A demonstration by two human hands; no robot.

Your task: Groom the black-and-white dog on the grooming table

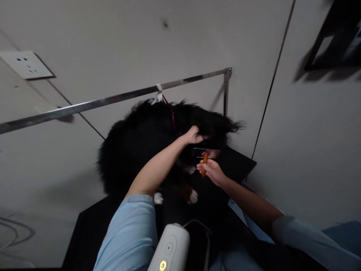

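A large black long-haired dog [135,146] with white-tipped paws is on a black table. My left hand [194,134] is at the dog's head and neck end, closed into the fur, which hides its fingertips. In my right hand [213,170] is a slicker brush [205,163], gripped by its orange-brown handle. The brush's flat, shiny head is turned with its back toward me, close below my left hand. Whether its bristles touch the coat is hidden. A red cord [173,118] runs over the dog's neck up toward the rail.
A metal rail [113,99] crosses behind the dog, with a white tie [159,94] around it. The black table [239,162] meets a pale wall. A white device [172,248] with a yellow light and a cable is at the near edge. A socket [26,64] is at left.
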